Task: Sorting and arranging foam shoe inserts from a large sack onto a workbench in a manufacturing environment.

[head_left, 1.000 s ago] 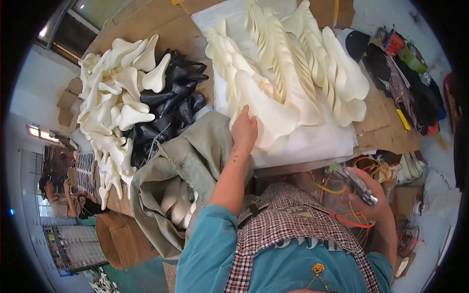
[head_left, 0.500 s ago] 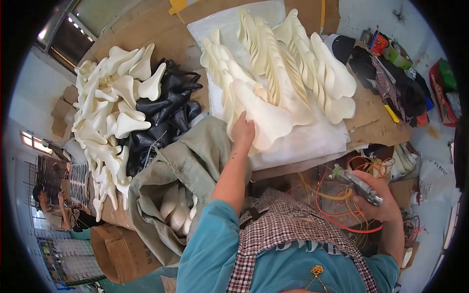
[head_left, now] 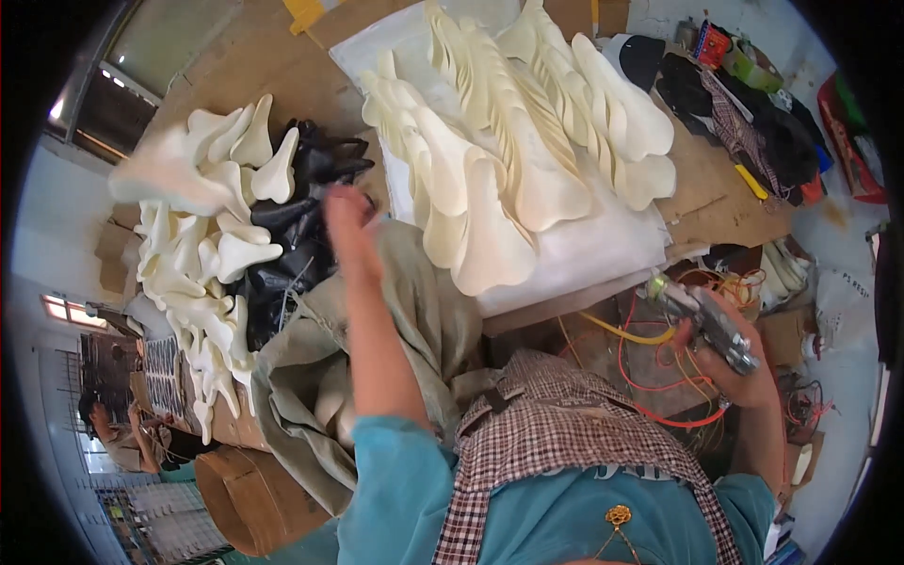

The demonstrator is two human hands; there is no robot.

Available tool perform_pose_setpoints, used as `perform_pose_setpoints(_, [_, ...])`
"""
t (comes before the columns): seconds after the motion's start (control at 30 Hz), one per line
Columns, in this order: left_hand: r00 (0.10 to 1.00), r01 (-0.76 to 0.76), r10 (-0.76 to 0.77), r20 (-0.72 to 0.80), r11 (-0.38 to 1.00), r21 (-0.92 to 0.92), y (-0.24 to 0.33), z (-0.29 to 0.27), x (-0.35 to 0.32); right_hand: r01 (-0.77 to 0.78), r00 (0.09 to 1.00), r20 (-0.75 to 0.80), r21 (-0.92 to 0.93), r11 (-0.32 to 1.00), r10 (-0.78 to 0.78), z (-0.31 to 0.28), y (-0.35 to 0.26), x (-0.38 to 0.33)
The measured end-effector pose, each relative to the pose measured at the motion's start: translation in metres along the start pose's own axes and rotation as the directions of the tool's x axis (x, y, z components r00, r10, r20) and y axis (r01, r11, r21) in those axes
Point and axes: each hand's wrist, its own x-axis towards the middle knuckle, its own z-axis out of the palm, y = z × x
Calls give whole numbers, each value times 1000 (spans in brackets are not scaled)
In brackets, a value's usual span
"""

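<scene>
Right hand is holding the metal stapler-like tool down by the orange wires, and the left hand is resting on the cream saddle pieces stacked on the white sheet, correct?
Not quite. The head view shows the left hand blurred and raised over the pile of black and cream saddle pieces at the left, off the cream saddle pieces on the white sheet. The right hand does hold the metal tool by the orange wires.

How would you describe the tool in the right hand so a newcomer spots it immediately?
Start at the white sheet carrying rows of cream foam saddle shapes. Below its near-right corner, the right hand grips a grey metal gun-shaped tool. Unlike the tangled orange and yellow cords beneath, it is rigid and metallic.
</scene>
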Motion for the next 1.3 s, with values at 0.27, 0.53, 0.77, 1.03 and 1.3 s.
perform_pose_setpoints(0.27, [977,-144,-63,203,503,852,-135,15,-89,-130,976,159,-109,985,147,13,7,5])
perform_pose_setpoints(0.53, [966,-137,-121,230,513,847,-124,20,-90,-4,975,-218,149,989,37,29,-7,0])
perform_pose_setpoints(0.77, [957,-193,-60,282,595,780,-121,23,-90,-11,989,-144,34,999,15,29,8,-17])
perform_pose_setpoints(1.03, [978,0,-4,-209,1000,-19,29,1,-33,-81,997,-8,12,997,81,40,2,-25])
perform_pose_setpoints(1.3, [953,72,-118,-280,983,-171,2,-71,-49,-119,972,-199,46,992,126,53,-7,-13])
